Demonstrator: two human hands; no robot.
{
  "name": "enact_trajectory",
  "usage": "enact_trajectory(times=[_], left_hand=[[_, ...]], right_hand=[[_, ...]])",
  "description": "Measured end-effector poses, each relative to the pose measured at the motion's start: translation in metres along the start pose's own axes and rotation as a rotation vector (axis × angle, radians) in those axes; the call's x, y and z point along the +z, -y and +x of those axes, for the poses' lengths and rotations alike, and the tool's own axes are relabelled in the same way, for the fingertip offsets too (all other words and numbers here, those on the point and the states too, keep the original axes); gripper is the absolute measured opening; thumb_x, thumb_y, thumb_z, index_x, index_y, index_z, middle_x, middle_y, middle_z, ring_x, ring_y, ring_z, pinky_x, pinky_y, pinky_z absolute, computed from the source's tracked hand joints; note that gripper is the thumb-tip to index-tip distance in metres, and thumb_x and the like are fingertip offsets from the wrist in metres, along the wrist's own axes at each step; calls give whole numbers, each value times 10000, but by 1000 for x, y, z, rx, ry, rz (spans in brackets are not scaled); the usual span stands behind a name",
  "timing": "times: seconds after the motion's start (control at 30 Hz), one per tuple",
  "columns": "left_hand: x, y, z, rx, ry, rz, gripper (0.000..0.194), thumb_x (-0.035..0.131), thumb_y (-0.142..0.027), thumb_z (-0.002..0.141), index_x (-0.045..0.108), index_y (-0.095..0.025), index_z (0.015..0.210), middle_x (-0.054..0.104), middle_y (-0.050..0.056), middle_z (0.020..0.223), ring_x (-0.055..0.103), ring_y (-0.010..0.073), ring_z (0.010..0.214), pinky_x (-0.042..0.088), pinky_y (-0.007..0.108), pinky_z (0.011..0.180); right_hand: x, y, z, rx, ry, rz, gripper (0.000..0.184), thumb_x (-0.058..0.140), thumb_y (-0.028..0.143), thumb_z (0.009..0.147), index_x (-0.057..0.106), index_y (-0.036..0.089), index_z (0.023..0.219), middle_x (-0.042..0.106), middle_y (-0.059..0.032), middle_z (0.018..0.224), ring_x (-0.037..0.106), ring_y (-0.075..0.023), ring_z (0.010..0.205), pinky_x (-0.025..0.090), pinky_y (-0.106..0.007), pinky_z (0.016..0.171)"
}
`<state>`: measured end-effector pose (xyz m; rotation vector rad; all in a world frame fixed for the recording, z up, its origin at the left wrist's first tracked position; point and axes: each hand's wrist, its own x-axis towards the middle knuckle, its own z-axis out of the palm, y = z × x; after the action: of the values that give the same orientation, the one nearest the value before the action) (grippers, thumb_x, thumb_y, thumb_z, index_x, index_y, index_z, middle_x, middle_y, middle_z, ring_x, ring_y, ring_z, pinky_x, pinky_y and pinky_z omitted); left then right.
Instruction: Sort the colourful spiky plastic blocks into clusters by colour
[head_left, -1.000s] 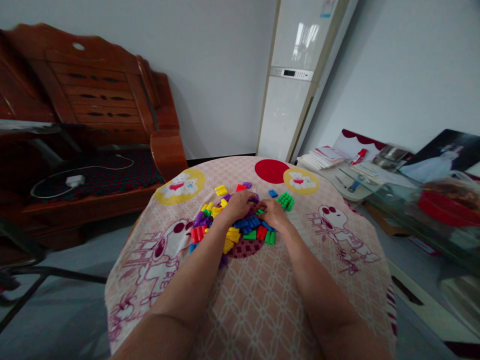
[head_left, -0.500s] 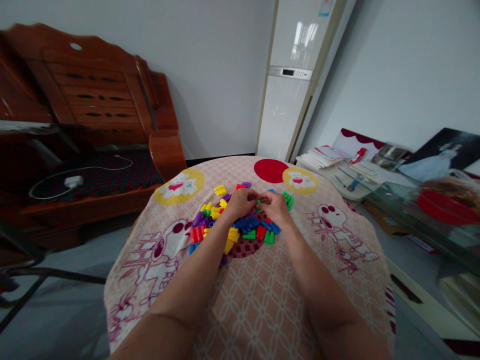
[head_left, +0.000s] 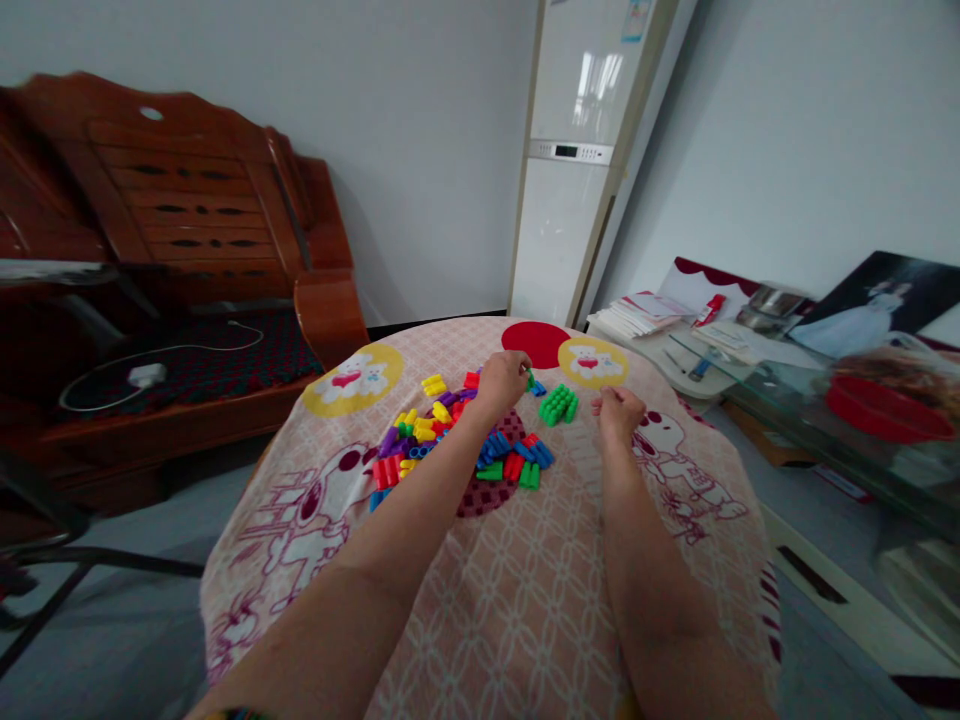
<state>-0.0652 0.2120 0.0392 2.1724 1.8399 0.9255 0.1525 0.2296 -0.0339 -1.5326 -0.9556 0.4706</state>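
Note:
A round table wears a pink cartoon-print cloth [head_left: 525,600]. A pile of small coloured plastic blocks [head_left: 450,440] lies at its middle. My left hand [head_left: 504,378] hovers past the pile's far edge, fingers closed, with a small green block [head_left: 529,379] showing at its fingertips. Just right of it sits a cluster of joined green blocks [head_left: 559,404], and a loose blue block [head_left: 539,389] lies beside that. My right hand [head_left: 616,410] is raised to the right of the green cluster, fingers curled in a pinch; what it holds, if anything, is hidden.
A dark wooden bench [head_left: 172,230] with a white charger and cable [head_left: 146,375] stands to the left. A tall white air conditioner [head_left: 570,170] stands behind the table. At the right are a glass table [head_left: 787,400] with papers, a red bowl [head_left: 885,415] and a leaning picture.
Both hands have lifted off the middle of the pile and drawn apart. The left moved to the far edge with a green piece; the right swung right past the green cluster.

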Motion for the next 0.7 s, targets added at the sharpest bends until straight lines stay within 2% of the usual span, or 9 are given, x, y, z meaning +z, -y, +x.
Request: enact_trajectory(times=[0.1, 0.23, 0.4, 0.47, 0.57, 0.63, 0.7], left_hand=[[20, -14, 15, -7, 45, 88, 307, 528, -121, 829, 744, -174, 1040, 746, 104, 1033, 675, 220, 990, 511, 302, 873], [46, -18, 22, -21, 119, 131, 329, 512, -110, 835, 740, -179, 1062, 732, 111, 1108, 663, 226, 1055, 512, 297, 884], [60, -14, 23, 11, 193, 108, 348, 527, -107, 820, 756, -170, 1074, 746, 110, 1072, 678, 222, 1021, 517, 281, 881], [57, -12, 22, 12, 216, 103, 355, 534, -107, 816, 753, -163, 1089, 746, 112, 1077, 679, 218, 1013, 516, 277, 887], [40, -11, 12, 27, 149, 62, 373, 521, -118, 841, 718, -142, 1157, 737, 117, 1107, 676, 203, 1009, 507, 275, 902], [24, -11, -5, 66, 120, 22, 350, 519, -128, 851, 714, -132, 1141, 749, 108, 1043, 683, 189, 942, 510, 269, 867], [8, -13, -30, 131, 186, 17, 269, 541, -155, 848, 740, -143, 1029, 754, 79, 902, 684, 178, 835, 512, 261, 794]], right_hand=[[1, 3, -4, -14, 15, 19, 255, 539, 327, 735, 691, 126, 770, 633, -16, 521, 564, -145, 422, 449, -229, 448], [-1, 6, -6, -45, 20, 48, 242, 527, 328, 742, 674, 135, 743, 621, -15, 514, 557, -145, 423, 425, -223, 424], [0, 1, -3, -73, 22, 22, 253, 515, 349, 751, 663, 147, 722, 621, -12, 524, 554, -143, 428, 437, -228, 445], [0, -1, -2, -85, 27, 3, 250, 514, 348, 749, 663, 149, 723, 621, -8, 524, 556, -142, 432, 450, -228, 460], [0, 0, -1, -86, 41, 5, 250, 518, 344, 747, 670, 145, 744, 624, -4, 533, 562, -140, 435, 455, -226, 459], [-1, 4, -3, -79, 56, 20, 254, 520, 343, 749, 675, 141, 757, 624, -2, 535, 566, -139, 437, 458, -224, 458], [-2, 9, -5, -66, 66, 28, 252, 520, 334, 750, 679, 139, 756, 619, 1, 525, 562, -137, 432, 460, -225, 456]])
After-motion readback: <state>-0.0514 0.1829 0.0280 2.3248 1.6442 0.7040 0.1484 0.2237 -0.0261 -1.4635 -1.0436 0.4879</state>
